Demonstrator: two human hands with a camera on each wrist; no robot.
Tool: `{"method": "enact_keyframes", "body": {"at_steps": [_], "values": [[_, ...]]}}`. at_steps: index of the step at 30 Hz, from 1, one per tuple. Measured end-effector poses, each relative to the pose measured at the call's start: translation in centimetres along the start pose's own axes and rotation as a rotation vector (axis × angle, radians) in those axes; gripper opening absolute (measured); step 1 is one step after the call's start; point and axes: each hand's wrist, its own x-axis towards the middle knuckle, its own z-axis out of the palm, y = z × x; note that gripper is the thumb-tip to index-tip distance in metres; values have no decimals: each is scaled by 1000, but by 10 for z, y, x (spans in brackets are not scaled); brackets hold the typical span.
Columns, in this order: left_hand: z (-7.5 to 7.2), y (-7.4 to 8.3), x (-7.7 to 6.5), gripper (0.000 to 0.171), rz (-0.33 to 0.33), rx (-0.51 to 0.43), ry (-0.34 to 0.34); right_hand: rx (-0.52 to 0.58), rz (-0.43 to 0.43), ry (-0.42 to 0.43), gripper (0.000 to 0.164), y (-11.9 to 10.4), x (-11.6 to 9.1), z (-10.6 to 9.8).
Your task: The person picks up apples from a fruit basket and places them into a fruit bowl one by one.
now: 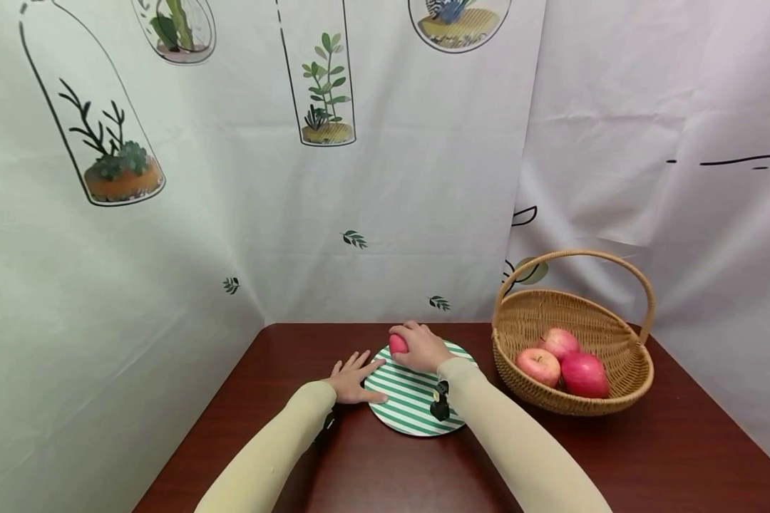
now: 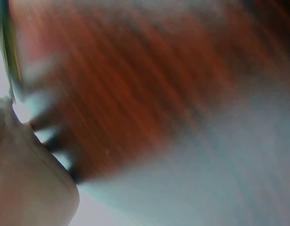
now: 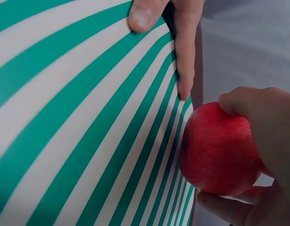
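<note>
A red apple [image 3: 220, 150] is gripped in my right hand [image 1: 421, 347], thumb on one side and fingers curled round the other. It is right at the surface of a round placemat [image 1: 411, 406] with green and white stripes, towards its far left part. My left hand [image 1: 353, 381] lies with fingers spread at the placemat's left edge, its thumb and forefinger over the rim. In the right wrist view the left fingertips [image 3: 185, 89] touch the striped surface. The left wrist view shows mostly blurred tabletop and part of the hand [image 2: 31, 179].
On the right stands a wicker basket [image 1: 571, 407] with a tall arched handle. Inside it lie a red apple [image 1: 584, 375] and two paler apples [image 1: 539, 366]. Dark reddish wooden tabletop [image 1: 372, 477] surrounds the placemat. A printed white curtain [image 1: 411, 199] hangs behind the table.
</note>
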Motion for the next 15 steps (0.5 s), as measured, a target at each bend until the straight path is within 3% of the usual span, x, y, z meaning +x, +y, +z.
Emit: {"method": "enact_keyframes", "body": {"at_steps": [15], "values": [[4,-4,3,99,4,10,1,20,-8,28,58,-5,6,6]]}}
